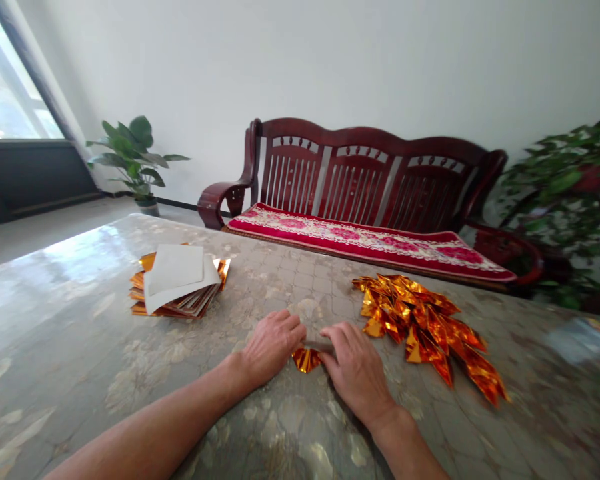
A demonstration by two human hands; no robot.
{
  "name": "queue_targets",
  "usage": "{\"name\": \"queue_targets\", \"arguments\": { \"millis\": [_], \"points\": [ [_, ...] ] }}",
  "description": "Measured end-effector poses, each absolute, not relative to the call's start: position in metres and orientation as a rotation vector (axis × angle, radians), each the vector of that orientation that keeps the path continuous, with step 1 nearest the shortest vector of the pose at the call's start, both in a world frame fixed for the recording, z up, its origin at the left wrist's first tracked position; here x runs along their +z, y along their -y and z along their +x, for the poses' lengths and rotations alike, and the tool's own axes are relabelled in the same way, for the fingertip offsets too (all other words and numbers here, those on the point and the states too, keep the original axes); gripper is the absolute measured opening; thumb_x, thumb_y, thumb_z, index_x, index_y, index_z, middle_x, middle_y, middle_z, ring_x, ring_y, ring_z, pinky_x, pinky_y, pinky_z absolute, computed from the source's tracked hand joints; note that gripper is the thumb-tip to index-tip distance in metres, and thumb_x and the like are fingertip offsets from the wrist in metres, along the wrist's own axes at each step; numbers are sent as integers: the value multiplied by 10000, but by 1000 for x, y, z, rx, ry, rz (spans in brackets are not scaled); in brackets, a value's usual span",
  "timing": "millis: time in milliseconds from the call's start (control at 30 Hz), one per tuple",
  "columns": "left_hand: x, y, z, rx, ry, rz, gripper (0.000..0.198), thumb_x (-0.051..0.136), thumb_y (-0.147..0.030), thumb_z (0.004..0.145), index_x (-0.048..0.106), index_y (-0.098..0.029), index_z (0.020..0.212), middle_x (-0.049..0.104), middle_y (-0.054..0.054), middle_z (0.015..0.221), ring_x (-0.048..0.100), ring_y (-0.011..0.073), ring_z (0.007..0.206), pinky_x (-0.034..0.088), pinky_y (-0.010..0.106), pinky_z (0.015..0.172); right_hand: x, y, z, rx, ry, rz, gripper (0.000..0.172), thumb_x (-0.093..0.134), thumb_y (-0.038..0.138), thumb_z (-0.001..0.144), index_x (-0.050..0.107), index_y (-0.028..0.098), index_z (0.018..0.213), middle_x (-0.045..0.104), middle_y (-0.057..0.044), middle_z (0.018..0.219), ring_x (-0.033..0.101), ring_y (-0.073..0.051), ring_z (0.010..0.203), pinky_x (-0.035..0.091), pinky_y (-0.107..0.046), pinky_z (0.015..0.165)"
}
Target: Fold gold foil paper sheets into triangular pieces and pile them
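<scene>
In the head view, the foil (306, 361) is between the two hands, low over the middle of the table (260, 433). The left hand (274, 345) curls its fingers nearly closed at the foil's left end, their tips partly hidden; the right hand (356, 368) pinches the other end between thumb and forefinger. Gripping both ends probably keeps so light a piece steady and evenly tensioned. The stack (176, 272) of sheets lies beyond the left hand and the pile (423, 320) of shaped pieces beyond the right, apparently so that flat and shaped foil stay apart, with working room between.
</scene>
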State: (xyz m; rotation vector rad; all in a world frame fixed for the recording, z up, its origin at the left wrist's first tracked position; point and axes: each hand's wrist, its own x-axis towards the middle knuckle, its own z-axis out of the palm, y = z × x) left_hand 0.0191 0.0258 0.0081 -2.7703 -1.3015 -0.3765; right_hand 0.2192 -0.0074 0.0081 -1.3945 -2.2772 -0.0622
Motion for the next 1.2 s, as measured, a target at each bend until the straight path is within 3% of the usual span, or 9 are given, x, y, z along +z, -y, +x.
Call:
{"name": "queue_targets", "arguments": {
  "millis": [133, 333, 667, 1200],
  "points": [
    [4, -25, 19, -374, 1285, -2751, 107, 567, -240, 949, 584, -201, 851, 615, 23, 872, 540, 198, 850, 391, 328, 719, 10, 2, 222, -17, 2300, -1383, 326, 634, 149, 854, 601, 268, 1156, 642, -49, 1097, 510, -256, 1045, 387, -386, 898],
    [2, -22, 17, -353, 1254, -2715, 112, 573, -257, 950, 584, -210, 849, 612, 20, 842, 538, 199, 832, 386, 321, 705, 7, -2, 226, 144, 2317, -1413, 134, 634, 222, 890, 694, 292, 988, 667, -19, 905, 530, -234, 971, 394, -350, 825],
    [1, -21, 18, -331, 1276, -2697, 104, 565, -233, 952, 573, -203, 852, 612, 21, 844, 538, 208, 843, 399, 318, 715, 4, -2, 219, 267, 2204, -1463, 79, 664, 206, 855, 689, 265, 807, 653, 3, 826, 536, -208, 909, 399, -324, 801],
    [8, -4, 9, -253, 1128, -2769, 81, 560, -247, 954, 565, -195, 891, 608, 23, 871, 550, 200, 786, 415, 331, 687, 0, 5, 219, -121, 2307, -1207, 63, 665, 207, 890, 688, 229, 836, 616, -20, 802, 479, -211, 846, 355, -332, 746]
  ]
}}
